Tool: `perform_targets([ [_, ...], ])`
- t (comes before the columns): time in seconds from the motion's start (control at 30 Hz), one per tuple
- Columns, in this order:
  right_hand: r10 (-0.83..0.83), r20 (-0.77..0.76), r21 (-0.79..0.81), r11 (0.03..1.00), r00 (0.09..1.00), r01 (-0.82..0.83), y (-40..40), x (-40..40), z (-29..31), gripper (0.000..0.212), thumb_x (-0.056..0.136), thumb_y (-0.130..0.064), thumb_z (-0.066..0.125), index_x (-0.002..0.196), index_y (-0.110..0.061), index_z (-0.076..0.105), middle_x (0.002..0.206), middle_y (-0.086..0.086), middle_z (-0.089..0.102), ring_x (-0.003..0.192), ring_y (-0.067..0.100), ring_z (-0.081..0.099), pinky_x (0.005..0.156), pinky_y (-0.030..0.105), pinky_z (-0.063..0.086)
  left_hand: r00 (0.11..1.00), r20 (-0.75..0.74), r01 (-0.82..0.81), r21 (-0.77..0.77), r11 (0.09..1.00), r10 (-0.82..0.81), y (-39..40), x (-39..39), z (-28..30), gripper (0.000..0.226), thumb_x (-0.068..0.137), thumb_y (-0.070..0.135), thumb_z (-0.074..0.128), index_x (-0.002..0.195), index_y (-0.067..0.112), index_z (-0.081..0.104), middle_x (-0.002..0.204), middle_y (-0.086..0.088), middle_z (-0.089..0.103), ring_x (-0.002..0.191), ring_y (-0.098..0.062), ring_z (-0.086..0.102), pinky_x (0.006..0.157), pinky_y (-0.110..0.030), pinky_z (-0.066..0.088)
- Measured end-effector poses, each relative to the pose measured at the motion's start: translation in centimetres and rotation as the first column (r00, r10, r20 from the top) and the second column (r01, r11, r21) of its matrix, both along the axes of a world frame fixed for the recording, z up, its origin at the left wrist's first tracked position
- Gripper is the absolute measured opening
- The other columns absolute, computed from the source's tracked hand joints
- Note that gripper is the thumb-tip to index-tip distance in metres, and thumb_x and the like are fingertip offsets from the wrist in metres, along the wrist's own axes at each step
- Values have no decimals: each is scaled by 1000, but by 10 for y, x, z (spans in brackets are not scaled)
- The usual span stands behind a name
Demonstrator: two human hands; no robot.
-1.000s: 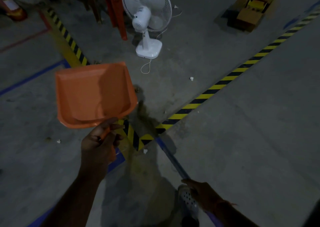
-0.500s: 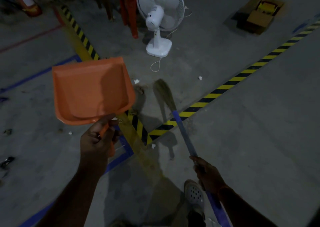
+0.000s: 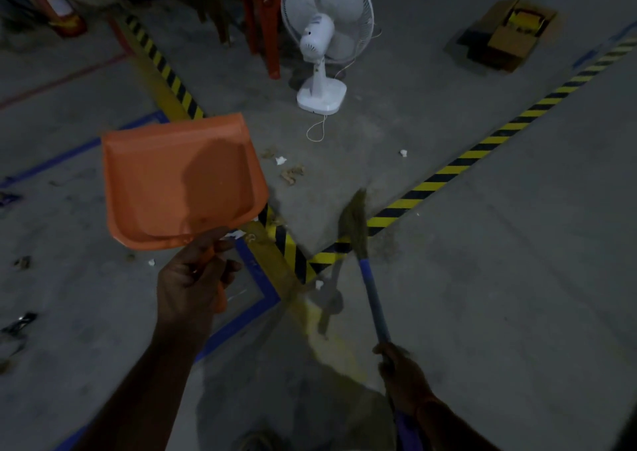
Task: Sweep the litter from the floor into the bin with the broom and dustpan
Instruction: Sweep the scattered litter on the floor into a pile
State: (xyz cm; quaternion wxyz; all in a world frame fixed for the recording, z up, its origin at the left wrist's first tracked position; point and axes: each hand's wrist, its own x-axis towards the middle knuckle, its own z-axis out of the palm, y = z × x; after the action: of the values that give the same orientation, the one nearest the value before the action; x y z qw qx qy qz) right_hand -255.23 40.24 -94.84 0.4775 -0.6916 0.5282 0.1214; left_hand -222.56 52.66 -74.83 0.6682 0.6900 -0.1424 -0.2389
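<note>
On the floor: we saw small white paper scraps (image 3: 281, 160) and brown crumpled bits (image 3: 292, 175) lying loose on the grey concrete, just in front of the white pedestal fan (image 3: 322, 42), with another white scrap (image 3: 403, 153) off to the right.
Broom: the blue-handled broom with straw-coloured bristles (image 3: 355, 225) had swung forward over the last second; a second ago only its handle showed low by our feet, and now the bristle head was out over the yellow-and-black striped floor tape (image 3: 444, 175).
Right hand: our right hand (image 3: 401, 378) was wrapped round the blue handle low down, fingers curled tight on it.
Dustpan: the flat orange plastic dustpan (image 3: 179, 178) was held up off the floor, tilted toward us, nothing showing inside it; it had kept much the same place across the second.
Left hand: our left hand (image 3: 193, 278) gripped the dustpan's orange handle, thumb laid along the top.
View: our head had lifted a touch, and the fan and the open brown cardboard box (image 3: 510, 33) sat lower in view.
Meaning: we judged the sweep was only just starting; the bristles were short of the litter, nothing was gathered, and no bin was in sight.
</note>
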Motion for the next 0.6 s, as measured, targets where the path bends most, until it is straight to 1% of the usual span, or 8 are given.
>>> perform_targets([
  [0.07, 20, 61, 76, 997, 998, -25, 26, 21, 4, 26, 96, -22, 51, 105, -46, 54, 68, -1, 54, 35, 4, 46, 46, 26, 46, 1000, -12, 1, -13, 1000, -1, 17, 6, 3, 42, 100, -8, 48, 111, 25, 72, 102, -1, 72, 73, -13, 68, 62, -19, 54],
  [0.17, 57, 142, 122, 990, 988, -75, 57, 41, 22, 34, 98, -22, 51, 112, -52, 53, 62, 2, 56, 36, 9, 45, 48, 29, 42, 1000, -8, 17, -23, 1000, -17, 42, 16, 15, 45, 99, -9, 48, 103, 28, 75, 99, -3, 72, 70, -12, 68, 58, -21, 52],
  [0.23, 44, 156, 119, 991, 987, -63, 76, 40, 24, 37, 97, -24, 51, 116, -55, 54, 68, 5, 63, 44, 16, 51, 49, 33, 42, 1000, -13, 27, -22, 999, -27, 61, 25, 25, 40, 99, -10, 47, 110, 20, 71, 105, -9, 70, 71, -12, 69, 60, -20, 53],
  [0.3, 43, 156, 79, 995, 987, -56, 95, 42, 42, 39, 96, -24, 51, 118, -57, 54, 86, 8, 70, 56, 27, 60, 52, 39, 46, 999, -17, 36, -6, 999, -36, 78, 34, 33, 38, 99, -10, 48, 113, 18, 69, 108, -12, 69, 71, -13, 69, 60, -20, 53],
  [0.33, 32, 162, 75, 996, 986, -45, 105, 41, 52, 40, 97, -22, 52, 118, -56, 54, 86, 9, 70, 56, 29, 59, 52, 38, 46, 999, -19, 41, -1, 999, -41, 87, 39, 37, 38, 99, -10, 48, 115, 16, 69, 108, -12, 69, 71, -13, 69, 60, -20, 53],
  [0.4, -33, 181, 91, 996, 983, 16, 123, 40, 75, 38, 99, -15, 52, 118, -48, 55, 67, 3, 64, 44, 19, 49, 45, 30, 39, 999, -24, 38, -3, 999, -38, 103, 47, 43, 36, 98, -10, 48, 119, 12, 68, 109, -14, 68, 71, -12, 69, 58, -19, 52],
  [0.47, -140, 187, 138, 984, 972, 115, 137, 34, 80, 35, 100, -13, 51, 121, -41, 57, 55, -2, 56, 40, 15, 44, 45, 27, 39, 999, -28, 30, 2, 1000, -30, 116, 51, 48, 36, 98, -11, 47, 119, 12, 67, 109, -14, 68, 71, -12, 69, 57, -19, 52],
  [0.6, -337, 132, 258, 920, 932, 296, 171, 30, 79, 31, 103, -13, 45, 126, -33, 54, 59, 7, 49, 44, 22, 47, 49, 33, 45, 998, -58, 7, -18, 1000, -8, 138, 49, 49, 39, 98, -12, 45, 119, 12, 66, 106, -10, 68, 71, -12, 68, 61, -19, 53],
])
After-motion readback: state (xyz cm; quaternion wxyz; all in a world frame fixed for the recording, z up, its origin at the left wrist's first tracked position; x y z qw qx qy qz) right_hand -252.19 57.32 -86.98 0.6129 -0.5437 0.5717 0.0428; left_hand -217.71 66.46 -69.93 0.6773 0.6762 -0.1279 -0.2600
